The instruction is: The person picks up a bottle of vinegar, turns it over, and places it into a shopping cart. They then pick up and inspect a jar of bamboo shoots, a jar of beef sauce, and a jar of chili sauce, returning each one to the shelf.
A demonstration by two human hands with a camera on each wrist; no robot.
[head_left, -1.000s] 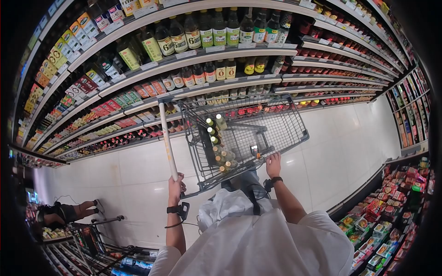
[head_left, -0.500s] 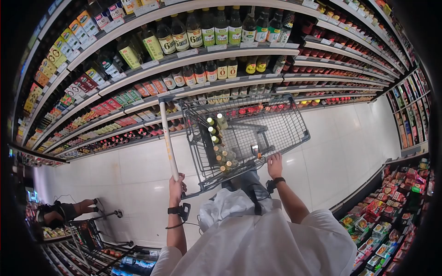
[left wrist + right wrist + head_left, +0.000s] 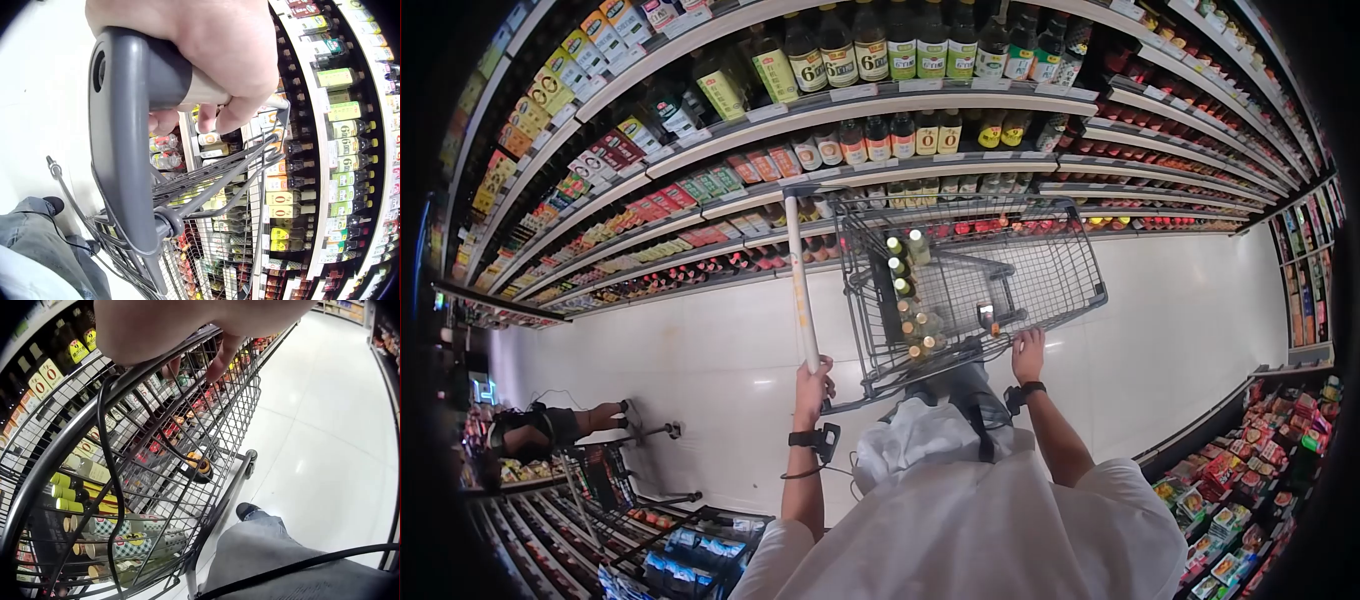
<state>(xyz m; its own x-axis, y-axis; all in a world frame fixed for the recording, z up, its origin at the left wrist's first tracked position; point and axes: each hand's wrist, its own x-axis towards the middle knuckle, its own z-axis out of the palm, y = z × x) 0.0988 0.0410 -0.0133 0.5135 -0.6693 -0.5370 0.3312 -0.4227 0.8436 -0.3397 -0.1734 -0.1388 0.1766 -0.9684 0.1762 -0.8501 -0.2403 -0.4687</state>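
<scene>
A grey wire shopping cart [image 3: 1100, 285] stands lengthwise in front of me. My left hand [image 3: 811, 390] grips the near end of its pale handle bar [image 3: 800, 290], and the left wrist view has the fingers wrapped around it by the dark end piece [image 3: 122, 144]. My right hand [image 3: 1028, 355] holds the basket's near side rim [image 3: 40, 465], its fingers hanging over into the basket. Several bottles with yellow-green caps [image 3: 65, 492] and bottles with checked labels [image 3: 134, 545] lie in the handle end of the basket. A small orange-and-black item [image 3: 199, 465] is nearer its middle.
Long shelves of bottles [image 3: 870, 55] run along the cart's far side. A bin of packaged goods [image 3: 1250, 455] stands at right. At far left are another person [image 3: 535, 435] and a second cart [image 3: 605, 475]. Pale tiled floor [image 3: 730, 400] lies between.
The head view has turned, so the shelves, cart and both hands sit farther right in it. Both hands keep their hold on the cart.
</scene>
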